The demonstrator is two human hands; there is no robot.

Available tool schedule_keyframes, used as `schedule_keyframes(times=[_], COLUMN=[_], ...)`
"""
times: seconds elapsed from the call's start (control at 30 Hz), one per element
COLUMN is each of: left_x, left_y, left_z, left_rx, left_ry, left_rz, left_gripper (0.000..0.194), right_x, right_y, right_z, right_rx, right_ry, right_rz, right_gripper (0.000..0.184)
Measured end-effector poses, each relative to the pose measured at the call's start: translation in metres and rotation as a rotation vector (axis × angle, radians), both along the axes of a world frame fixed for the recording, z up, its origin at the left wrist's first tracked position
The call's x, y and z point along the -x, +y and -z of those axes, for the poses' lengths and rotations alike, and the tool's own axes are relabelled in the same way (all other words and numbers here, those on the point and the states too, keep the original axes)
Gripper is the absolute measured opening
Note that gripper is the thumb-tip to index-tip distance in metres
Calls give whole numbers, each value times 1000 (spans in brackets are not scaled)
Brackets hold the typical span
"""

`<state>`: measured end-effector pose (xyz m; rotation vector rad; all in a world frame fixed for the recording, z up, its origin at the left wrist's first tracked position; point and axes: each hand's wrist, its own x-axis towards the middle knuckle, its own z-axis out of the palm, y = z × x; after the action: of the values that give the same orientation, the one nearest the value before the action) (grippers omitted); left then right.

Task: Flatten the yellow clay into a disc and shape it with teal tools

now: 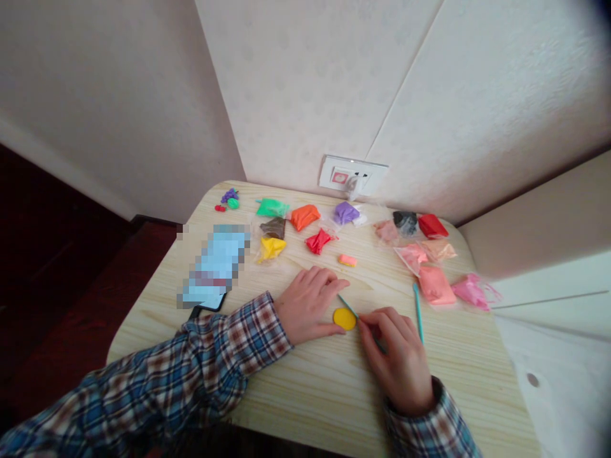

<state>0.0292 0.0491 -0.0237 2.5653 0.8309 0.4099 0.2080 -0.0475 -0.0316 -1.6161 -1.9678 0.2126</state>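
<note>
A flat yellow clay disc (344, 319) lies on the wooden table in front of me. My right hand (396, 356) is closed in a pinch on a thin teal clay tool (348, 306), whose blade slants over the disc's upper right edge. To the left, my left hand (308, 305) rests open, thumb and fingers apart around the disc. Its thumb tip is at the disc's lower edge; whether it presses on the clay I cannot tell. Behind the disc sits a small pink and yellow clay piece (347, 260).
A second teal tool (419, 313) lies right of my right hand. Bagged clay, including yellow (272, 249), red (319, 242) and coral (436, 285), lines the back and right. A phone (217, 264) lies left. Small clay fruits (233, 203) sit at the back left corner.
</note>
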Motion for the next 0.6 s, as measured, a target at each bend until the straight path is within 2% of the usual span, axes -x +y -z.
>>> schedule_keyframes(times=[0.4, 0.6], left_x=[1, 1], left_y=[0, 1], left_z=[-3, -3], left_rx=[65, 64], left_ry=[-57, -54], left_rz=[-5, 34], left_gripper=[82, 72], right_x=[1, 1], right_y=[0, 2], right_z=[0, 0], right_rx=[-31, -11], right_ry=[6, -2], right_rz=[21, -17], right_gripper=[6, 7])
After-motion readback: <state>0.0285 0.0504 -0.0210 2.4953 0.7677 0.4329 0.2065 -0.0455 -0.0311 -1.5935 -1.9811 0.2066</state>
